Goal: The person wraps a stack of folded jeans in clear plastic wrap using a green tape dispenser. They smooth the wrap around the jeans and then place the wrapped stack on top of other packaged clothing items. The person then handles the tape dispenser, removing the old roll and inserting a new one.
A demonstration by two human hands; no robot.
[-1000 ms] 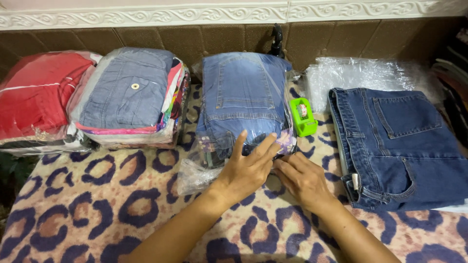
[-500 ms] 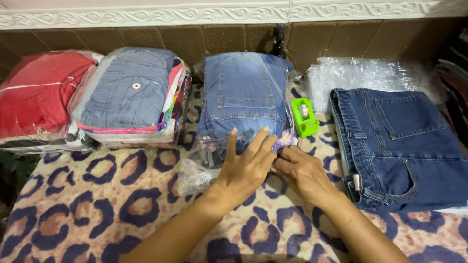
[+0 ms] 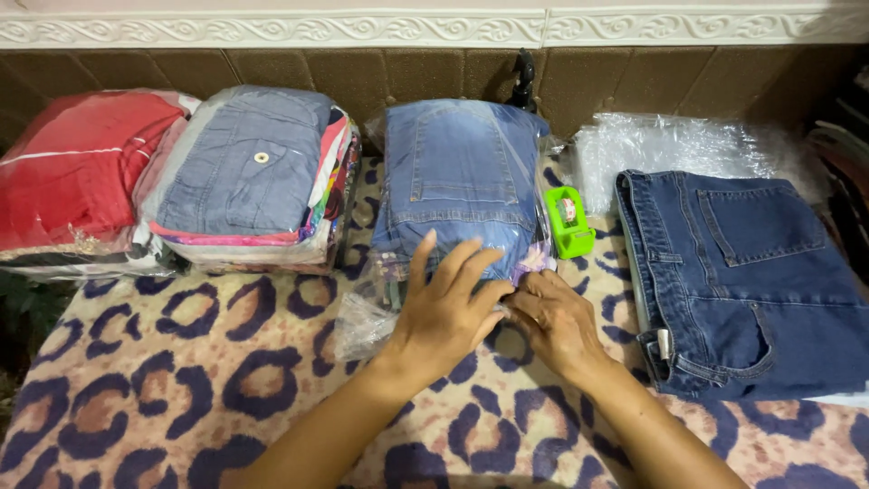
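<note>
A folded pair of light blue jeans in a clear plastic bag [image 3: 462, 172] lies in the middle of the leopard-print cover. My left hand [image 3: 445, 303] rests flat on the bag's near end, fingers spread. My right hand [image 3: 554, 319] is just to its right, fingertips pinching the bag's loose edge [image 3: 516, 299] by the left hand. The bag's open end [image 3: 362, 326] bunches out at the lower left.
A green tape dispenser [image 3: 568, 220] sits right of the bagged jeans. Dark blue folded jeans [image 3: 747, 272] lie at right on clear bags [image 3: 670, 145]. Bagged garment stacks, denim-topped [image 3: 249, 177] and red [image 3: 77, 172], stand at left against a brown wall.
My left hand has slid a little right and up on the bag. My right hand has moved closer to it, fingers now meeting at the bag's edge.
</note>
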